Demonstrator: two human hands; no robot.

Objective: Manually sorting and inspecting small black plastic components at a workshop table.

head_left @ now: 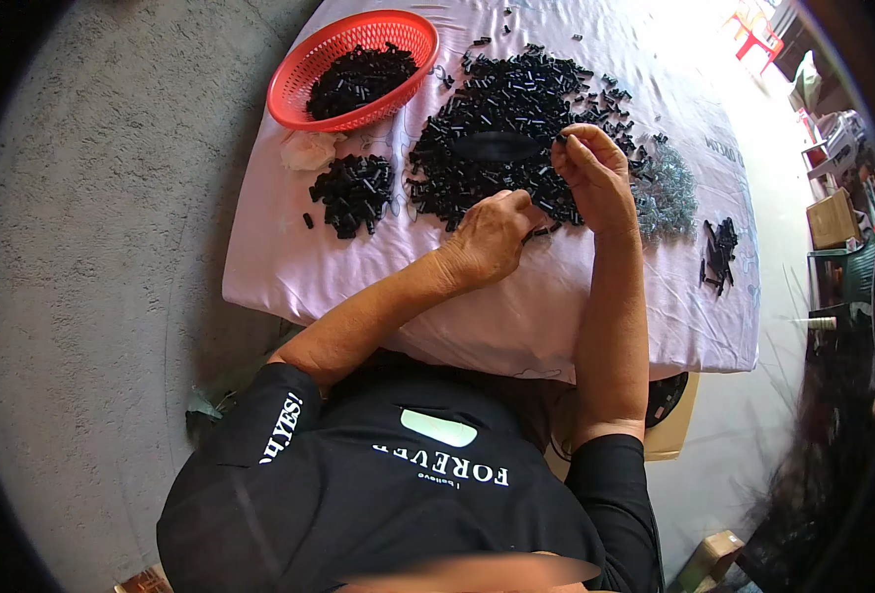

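A big heap of small black tube-shaped parts (pixel 501 128) lies on a table under a pale pink cloth (pixel 477 306). My left hand (pixel 492 235) rests at the heap's near edge, fingers curled over a few black parts. My right hand (pixel 595 173) is raised over the heap's right side and pinches a small black part between thumb and fingertips. A heap of small shiny metal pieces (pixel 666 193) lies just right of my right hand. A smaller pile of black parts (pixel 353 193) sits to the left.
A red plastic basket (pixel 304 74) holding black parts stands at the far left corner, with a crumpled white scrap (pixel 309 150) beside it. Another few black parts (pixel 720 252) lie near the right edge. Grey concrete floor (pixel 91 257) surrounds the table; boxes and a chair stand at right.
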